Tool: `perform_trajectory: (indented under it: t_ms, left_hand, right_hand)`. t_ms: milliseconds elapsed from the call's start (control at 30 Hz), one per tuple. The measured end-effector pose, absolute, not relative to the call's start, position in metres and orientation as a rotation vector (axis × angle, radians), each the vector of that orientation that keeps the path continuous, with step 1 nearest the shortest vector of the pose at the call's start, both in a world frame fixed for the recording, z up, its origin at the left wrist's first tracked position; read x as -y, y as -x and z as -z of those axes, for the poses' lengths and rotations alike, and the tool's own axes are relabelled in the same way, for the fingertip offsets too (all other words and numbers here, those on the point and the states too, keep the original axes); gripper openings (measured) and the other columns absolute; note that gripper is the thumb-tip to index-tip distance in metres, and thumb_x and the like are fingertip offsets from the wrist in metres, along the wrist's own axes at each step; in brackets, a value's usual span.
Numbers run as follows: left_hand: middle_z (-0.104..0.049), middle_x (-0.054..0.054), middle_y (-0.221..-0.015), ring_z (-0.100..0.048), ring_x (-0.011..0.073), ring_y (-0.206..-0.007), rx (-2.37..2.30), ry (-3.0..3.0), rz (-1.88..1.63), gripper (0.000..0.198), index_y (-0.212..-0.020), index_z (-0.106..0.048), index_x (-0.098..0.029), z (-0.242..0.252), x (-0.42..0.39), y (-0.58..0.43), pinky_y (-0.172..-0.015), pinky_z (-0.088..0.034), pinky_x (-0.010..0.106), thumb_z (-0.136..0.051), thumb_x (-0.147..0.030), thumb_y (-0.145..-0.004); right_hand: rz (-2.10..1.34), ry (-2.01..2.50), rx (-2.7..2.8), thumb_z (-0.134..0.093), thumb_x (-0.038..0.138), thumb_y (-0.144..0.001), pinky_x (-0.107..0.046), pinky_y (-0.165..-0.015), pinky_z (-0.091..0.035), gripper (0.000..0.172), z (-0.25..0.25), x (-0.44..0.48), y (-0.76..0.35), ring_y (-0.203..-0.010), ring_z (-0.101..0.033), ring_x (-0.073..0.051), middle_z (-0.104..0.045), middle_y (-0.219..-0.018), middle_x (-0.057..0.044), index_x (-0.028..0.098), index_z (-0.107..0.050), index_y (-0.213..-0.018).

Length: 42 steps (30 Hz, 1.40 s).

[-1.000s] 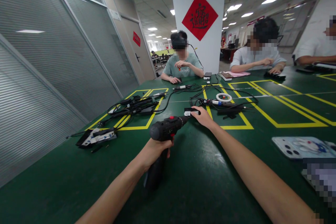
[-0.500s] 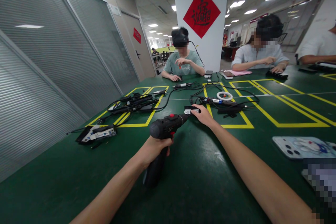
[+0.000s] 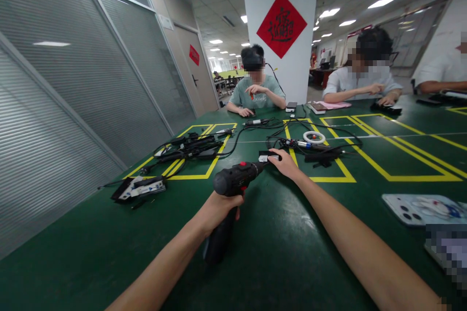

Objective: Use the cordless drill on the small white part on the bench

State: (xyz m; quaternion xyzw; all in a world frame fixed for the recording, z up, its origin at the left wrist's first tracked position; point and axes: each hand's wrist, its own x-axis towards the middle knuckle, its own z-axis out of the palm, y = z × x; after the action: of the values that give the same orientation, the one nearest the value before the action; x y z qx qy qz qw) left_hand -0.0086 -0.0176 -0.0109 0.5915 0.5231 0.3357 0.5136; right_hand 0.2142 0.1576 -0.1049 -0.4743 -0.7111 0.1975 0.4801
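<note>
My left hand (image 3: 222,206) is wrapped round the grip of a black cordless drill (image 3: 235,178) with red buttons. The drill lies level in the air, its chuck pointing away and to the right. Just past the chuck is a small black part with a white label (image 3: 263,158), low over the green table or on it. My right hand (image 3: 284,163) grips the right end of this part with thumb and fingers. Whether the drill's tip touches the part is too small to tell.
Tangled black cables and tools (image 3: 197,146) lie within yellow tape at the left, near an open black case (image 3: 127,189). A white ring (image 3: 314,137) and a soldering-iron-like tool (image 3: 310,145) lie beyond my right hand. A phone (image 3: 423,208) lies at right. Co-workers sit opposite.
The whole view has shifted slightly, with the scene lower and to the right. Both hands keep their holds, and the drill stays close to the black part.
</note>
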Motion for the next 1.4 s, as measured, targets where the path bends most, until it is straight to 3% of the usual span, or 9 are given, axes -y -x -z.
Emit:
perform_trajectory:
  t_ms: [767,1000,1400]
  left_hand:
    - [-0.053,0.000,-0.069,-0.051,0.0108,-0.049,-1.275,-1.412,-0.799,0.014,-0.081,-0.055,-0.013,0.009,0.018,0.006,-0.049,-0.040,0.024,-0.052,-0.021,-0.069]
    - [-0.057,0.003,-0.079,-0.052,0.0105,-0.048,-1.272,-1.409,-0.812,0.022,-0.089,-0.056,-0.014,0.014,0.017,0.008,-0.049,-0.041,0.024,-0.055,-0.024,-0.069]
    - [-0.058,0.003,-0.073,-0.053,0.0118,-0.049,-1.301,-1.404,-0.797,0.021,-0.084,-0.057,-0.012,0.003,0.021,0.004,-0.051,-0.041,0.025,-0.054,-0.026,-0.068]
  right_hand:
    - [-0.464,1.152,1.743,-0.052,0.041,-0.077,-0.031,-0.089,-0.039,0.038,0.108,-0.159,-0.215,-0.097,-0.054,-0.018,-0.057,-0.107,-0.005,0.024,-0.058,-0.111]
    - [-0.473,1.164,1.744,-0.052,0.041,-0.077,-0.031,-0.088,-0.039,0.038,0.106,-0.158,-0.215,-0.097,-0.054,-0.018,-0.057,-0.107,-0.005,0.024,-0.058,-0.111]
    - [-0.495,1.167,1.734,-0.053,0.038,-0.077,-0.031,-0.090,-0.039,0.038,0.104,-0.156,-0.215,-0.099,-0.054,-0.018,-0.056,-0.108,-0.005,0.024,-0.058,-0.112]
